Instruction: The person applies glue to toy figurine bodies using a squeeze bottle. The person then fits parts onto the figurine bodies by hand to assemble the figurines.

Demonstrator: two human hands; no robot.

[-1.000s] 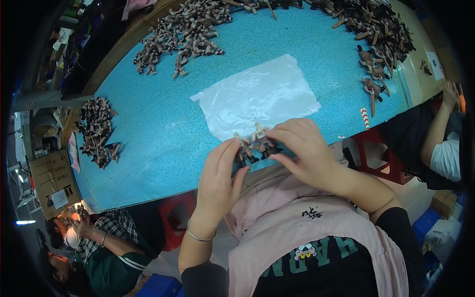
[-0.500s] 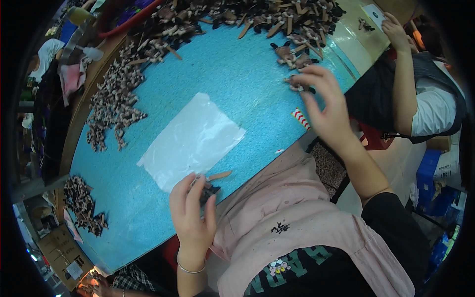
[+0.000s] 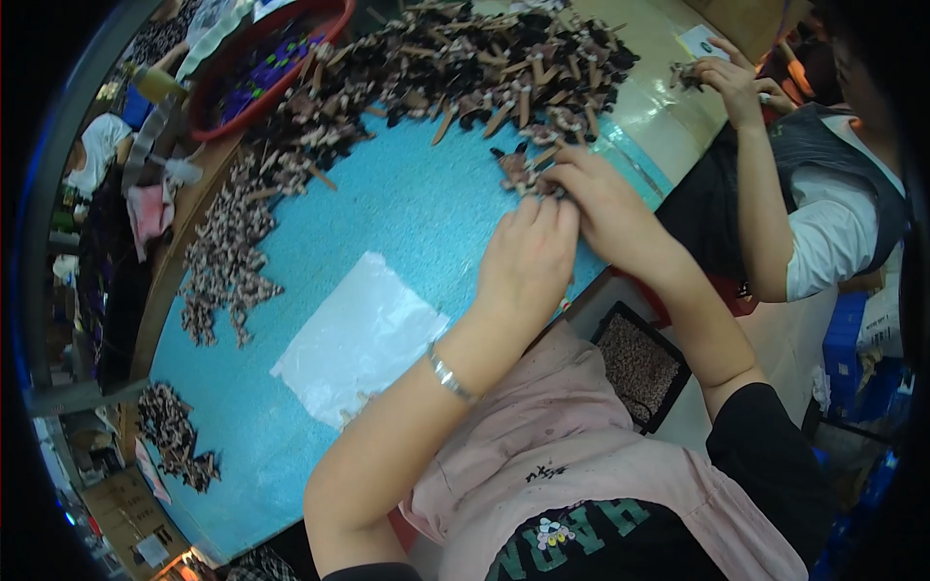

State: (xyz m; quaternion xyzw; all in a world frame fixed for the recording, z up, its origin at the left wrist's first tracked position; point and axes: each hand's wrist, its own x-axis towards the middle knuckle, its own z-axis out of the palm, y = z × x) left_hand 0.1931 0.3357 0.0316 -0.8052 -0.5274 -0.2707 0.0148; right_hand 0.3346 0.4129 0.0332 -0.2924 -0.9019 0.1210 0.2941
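My left hand [image 3: 528,254] reaches across to the right side of the blue table [image 3: 407,194], its fingers curled and bunched at the tips. Whatever it grips is hidden under them. Right beside it, my right hand [image 3: 603,198] pinches at a small brown figure [image 3: 549,186], mostly covered by the fingers. Just beyond the hands, another small brown figure with black ends [image 3: 513,167] lies on the table. To the left, a white plastic sheet or bag [image 3: 358,334] rests flat, partly behind my left forearm.
A large heap of brown and black figures [image 3: 436,68] spreads along the far edge. Smaller pale pieces [image 3: 228,252] and a dark pile [image 3: 174,441] lie at left. A red basin [image 3: 208,116] stands beyond. At right, a co-worker's hand [image 3: 728,87] holds a small piece.
My left hand has left the near edge by the plastic sheet and moved right and away to meet my right hand. The view has shifted. The co-worker's hand now holds a piece.
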